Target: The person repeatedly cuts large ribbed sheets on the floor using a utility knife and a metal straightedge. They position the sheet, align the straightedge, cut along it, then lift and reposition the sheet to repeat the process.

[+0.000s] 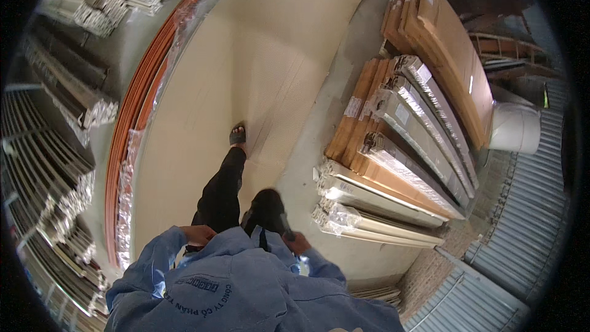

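My left hand (198,235) is at the hem of my blue jacket (239,276), close to my left thigh. The jacket hides most of its fingers, and whether they hold anything does not show. By my right hip, my right hand (299,243) is closed around a slim dark object (286,226). Against my black trousers the object's kind is hard to make out. Below, a sandalled foot (237,134) is stretched forward on a large beige sheet (184,166) covering the floor.
Orange-brown long strips (138,101), partly wrapped in clear plastic, line the sheet's left edge. Farther left lie bundles of long profiles (67,92). On the right are stacked wrapped profiles (405,129), leaning cardboard packs (452,49), a white roll (515,128) and corrugated metal (522,209).
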Available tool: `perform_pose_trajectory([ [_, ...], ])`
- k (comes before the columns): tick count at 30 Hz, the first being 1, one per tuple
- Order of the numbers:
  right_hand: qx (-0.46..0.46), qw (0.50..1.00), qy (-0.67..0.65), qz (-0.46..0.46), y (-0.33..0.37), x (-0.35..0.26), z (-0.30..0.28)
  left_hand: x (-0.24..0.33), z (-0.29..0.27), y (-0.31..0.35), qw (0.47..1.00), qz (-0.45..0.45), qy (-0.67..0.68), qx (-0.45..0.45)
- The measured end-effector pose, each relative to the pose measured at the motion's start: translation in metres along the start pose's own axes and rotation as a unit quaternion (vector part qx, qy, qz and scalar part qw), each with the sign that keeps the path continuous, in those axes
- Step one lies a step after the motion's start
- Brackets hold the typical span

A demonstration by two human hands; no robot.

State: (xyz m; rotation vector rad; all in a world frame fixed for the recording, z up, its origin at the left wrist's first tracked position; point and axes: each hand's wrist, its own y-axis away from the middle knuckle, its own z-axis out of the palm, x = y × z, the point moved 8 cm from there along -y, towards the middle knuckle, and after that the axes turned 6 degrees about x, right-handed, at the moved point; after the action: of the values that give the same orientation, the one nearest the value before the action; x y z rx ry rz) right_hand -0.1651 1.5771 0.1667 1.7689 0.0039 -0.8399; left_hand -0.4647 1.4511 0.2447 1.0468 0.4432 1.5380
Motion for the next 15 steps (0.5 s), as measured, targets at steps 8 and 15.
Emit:
perform_pose_trajectory([
  [8, 0.292, 0.919, -0.259, 0.051, -0.282, -0.076, -0.249, 0.106, -0.351, -0.116, 0.914, 0.106, -0.128, 0.369],
  [15, 0.328, 0.933, -0.137, 0.049, -0.629, -0.029, -0.463, 0.187, -0.766, -0.177, 0.655, 0.021, -0.177, 0.734],
])
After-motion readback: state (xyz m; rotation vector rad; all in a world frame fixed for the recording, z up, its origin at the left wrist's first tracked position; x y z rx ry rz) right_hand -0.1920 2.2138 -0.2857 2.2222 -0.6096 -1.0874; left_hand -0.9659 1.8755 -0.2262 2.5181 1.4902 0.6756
